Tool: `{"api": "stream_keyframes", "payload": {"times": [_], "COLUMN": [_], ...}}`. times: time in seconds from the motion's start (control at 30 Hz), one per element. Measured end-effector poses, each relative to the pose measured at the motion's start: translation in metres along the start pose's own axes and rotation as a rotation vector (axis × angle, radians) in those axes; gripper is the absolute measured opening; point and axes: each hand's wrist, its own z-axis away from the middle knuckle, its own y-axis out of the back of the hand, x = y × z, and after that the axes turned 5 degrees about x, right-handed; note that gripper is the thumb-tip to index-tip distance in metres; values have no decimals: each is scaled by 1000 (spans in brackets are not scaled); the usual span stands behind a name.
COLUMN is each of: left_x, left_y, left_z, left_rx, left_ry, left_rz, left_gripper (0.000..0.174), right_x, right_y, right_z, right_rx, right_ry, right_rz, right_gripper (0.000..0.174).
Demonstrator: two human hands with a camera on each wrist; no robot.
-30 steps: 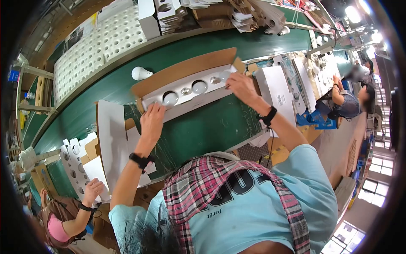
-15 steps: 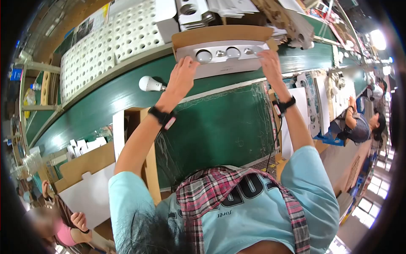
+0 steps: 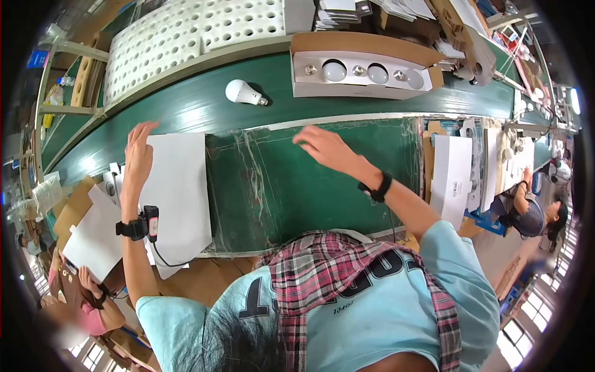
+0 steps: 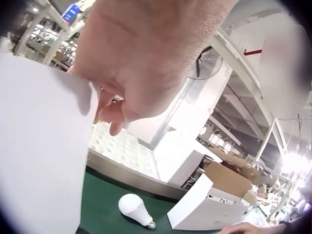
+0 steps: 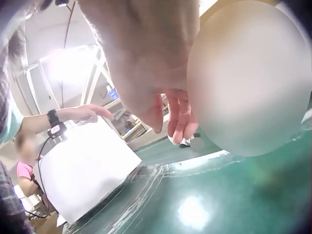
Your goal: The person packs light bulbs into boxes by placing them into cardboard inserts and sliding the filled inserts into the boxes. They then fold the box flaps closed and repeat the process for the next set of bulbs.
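Note:
My left hand (image 3: 139, 155) is at the far left corner of a white cardboard box (image 3: 180, 192), its fingers extended in the right wrist view; whether they touch the cardboard is unclear. My right hand (image 3: 328, 149) hovers over the green table (image 3: 322, 204), loosely bent and holding nothing. Beyond it, an open carton (image 3: 347, 90) with a raised brown flap holds several round white bulbs and metal bulb bases in a white insert. A loose white bulb (image 3: 243, 93) lies to the carton's left, its metal base pointing right.
A white perforated tray (image 3: 186, 37) lies on the rear shelf, with stacked cardboard (image 3: 341, 12) to its right. Another white box (image 3: 450, 177) stands right of the work surface. People sit at far left and far right. A cable hangs from my left wrist.
Both hands have let go of the bulb carton, which now rests at the back. My left hand has moved left to the white box; my right hand has come back toward me.

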Motion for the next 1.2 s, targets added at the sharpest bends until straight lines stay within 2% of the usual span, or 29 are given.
{"api": "stream_keyframes", "payload": {"times": [0.03,0.1,0.2,0.23,0.33,0.4,0.47,0.5,0.6,0.63,0.67,0.7,0.73,0.77,0.8,0.83,0.87,0.9,0.93,0.97,1.0,1.03,1.07,1.13,1.2], "left_x": [-6,-13,-8,-7,-18,-22,-15,-9,-9,-13,-16,-26,-33,-49,-51,-54,-45,-55,-68,-73,-55,-39,-20,15,49], "left_y": [2,14,49,56,52,34,20,18,12,9,10,5,-3,-4,1,7,21,23,28,28,30,32,32,29,23], "left_z": [6,10,11,13,12,12,10,8,3,0,-5,-5,1,-5,-5,-4,-5,4,1,-10,-17,-21,-22,-16,-1], "left_rx": [-42,-92,-249,-312,-411,-244,-268,-319,-276,-208,-213,-180,75,-118,-50,-116,-315,-212,-201,-193,-175,-157,-133,-88,-40], "left_ry": [34,126,266,317,299,-84,-155,-128,-251,-330,-373,-412,-531,-470,-575,-526,-350,-383,-363,-381,-366,-353,-344,-324,-293], "left_rz": [-8,263,723,887,735,361,313,301,162,80,21,65,127,294,259,184,-21,-35,44,97,107,101,93,81,85], "left_gripper": [65,65,65,65,67,67,68,60,49,37,31,25,21,20,21,22,25,26,26,26,26,25,25,24,24], "right_x": [-2,-8,-6,-7,-7,0,3,3,5,-2,-7,-10,-18,-23,-25,-35,-24,-22,-9,-21,2,4,-15,-10,-7], "right_y": [-4,-13,-57,-66,-98,-118,-129,-134,-144,-139,-129,-123,-110,-105,-103,-88,-90,-76,-75,-47,-48,-33,1,23,47], "right_z": [-15,-53,-127,-147,-196,-218,-230,-235,-240,-240,-236,-225,-211,-192,-176,-159,-144,-127,-115,-92,-81,-62,-34,3,50], "right_rx": [-21,-66,106,103,107,15,-41,-69,20,-63,-126,-123,-161,-54,23,-39,22,44,13,74,5,-11,-2,6,104], "right_ry": [-15,-31,35,29,-16,-80,-137,-169,-243,-269,-312,-268,-270,-232,-182,-207,-128,-87,-143,-214,-246,-404,-510,-593,-609], "right_rz": [1,6,76,128,262,263,326,360,436,420,414,409,348,209,154,129,84,45,0,-98,-132,-352,-503,-787,-1044], "right_gripper": [22,28,40,47,58,60,60,61,61,63,64,65,64,62,63,61,60,62,66,72,77,77,72,64,57]}}
